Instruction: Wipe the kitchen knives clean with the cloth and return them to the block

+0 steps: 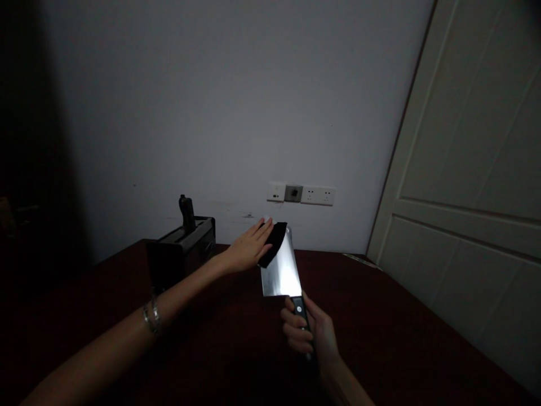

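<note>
My right hand [315, 332] is wrapped around the black riveted handle of a cleaver [284, 273], whose broad shiny blade points up and away from me above the table. A black cloth [276, 242] lies over the upper left part of the blade. My left hand [249, 248] holds this cloth against the steel, its fingers stretched along the cloth and the thumb lower down. The part of the blade under the cloth is hidden. Silver bracelets circle my left wrist.
A dark knife block [181, 248] with a black handle [187, 213] sticking out stands at the left on the dark red table [236, 338]. Wall sockets [319, 195] sit on the wall behind. A pale panelled door [465, 186] borders the right side.
</note>
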A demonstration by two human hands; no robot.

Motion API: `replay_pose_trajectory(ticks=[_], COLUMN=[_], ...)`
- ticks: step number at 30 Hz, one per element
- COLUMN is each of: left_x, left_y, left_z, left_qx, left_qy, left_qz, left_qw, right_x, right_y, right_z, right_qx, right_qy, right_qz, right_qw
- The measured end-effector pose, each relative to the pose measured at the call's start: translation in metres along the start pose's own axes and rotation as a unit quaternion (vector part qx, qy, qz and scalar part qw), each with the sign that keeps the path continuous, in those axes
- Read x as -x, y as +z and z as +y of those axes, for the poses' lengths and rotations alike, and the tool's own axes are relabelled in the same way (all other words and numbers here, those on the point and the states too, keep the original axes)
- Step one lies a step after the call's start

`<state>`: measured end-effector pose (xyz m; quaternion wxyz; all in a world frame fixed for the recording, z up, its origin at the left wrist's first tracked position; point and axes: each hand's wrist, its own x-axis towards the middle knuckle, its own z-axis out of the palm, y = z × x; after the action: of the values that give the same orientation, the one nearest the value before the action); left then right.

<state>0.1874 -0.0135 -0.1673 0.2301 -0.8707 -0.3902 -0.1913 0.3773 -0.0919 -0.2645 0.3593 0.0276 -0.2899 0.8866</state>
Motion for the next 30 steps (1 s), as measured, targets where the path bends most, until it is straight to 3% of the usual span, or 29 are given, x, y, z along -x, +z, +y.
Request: replay_pose_trajectory(ticks=[8, 15, 19, 25, 30], left_x=[0.017, 0.03, 0.025, 0.005, 0.01], left_y=[-0.005, -0.014, -0.009, 0.008, 0.005], left_z=[0.036, 0.072, 0.065, 0.034, 0.058], left_qx=[-0.003, 0.01, 0.016, 0.005, 0.007], left_qy=[0.056, 0.109, 0.096, -0.006, 0.037], left_qz=[-0.022, -0.037, -0.034, 0.004, -0.012], left_qw=[0.998, 0.993, 0.995, 1.0, 0.999], right_x=[0.001, -0.001, -0.004, -0.004, -0.003], right_y=[-0.001, -0.008, -0.011, -0.008, -0.008], right_z=[-0.006, 0.001, 0.008, 0.01, 0.006], right_qx=[0.0, 0.008, 0.022, 0.018, 0.02], right_qy=[-0.026, 0.0, 0.008, 0.02, 0.006], right_qz=[0.015, 0.01, 0.011, 0.008, 0.025], right_qw=[1.0, 1.0, 1.0, 1.0, 0.999])
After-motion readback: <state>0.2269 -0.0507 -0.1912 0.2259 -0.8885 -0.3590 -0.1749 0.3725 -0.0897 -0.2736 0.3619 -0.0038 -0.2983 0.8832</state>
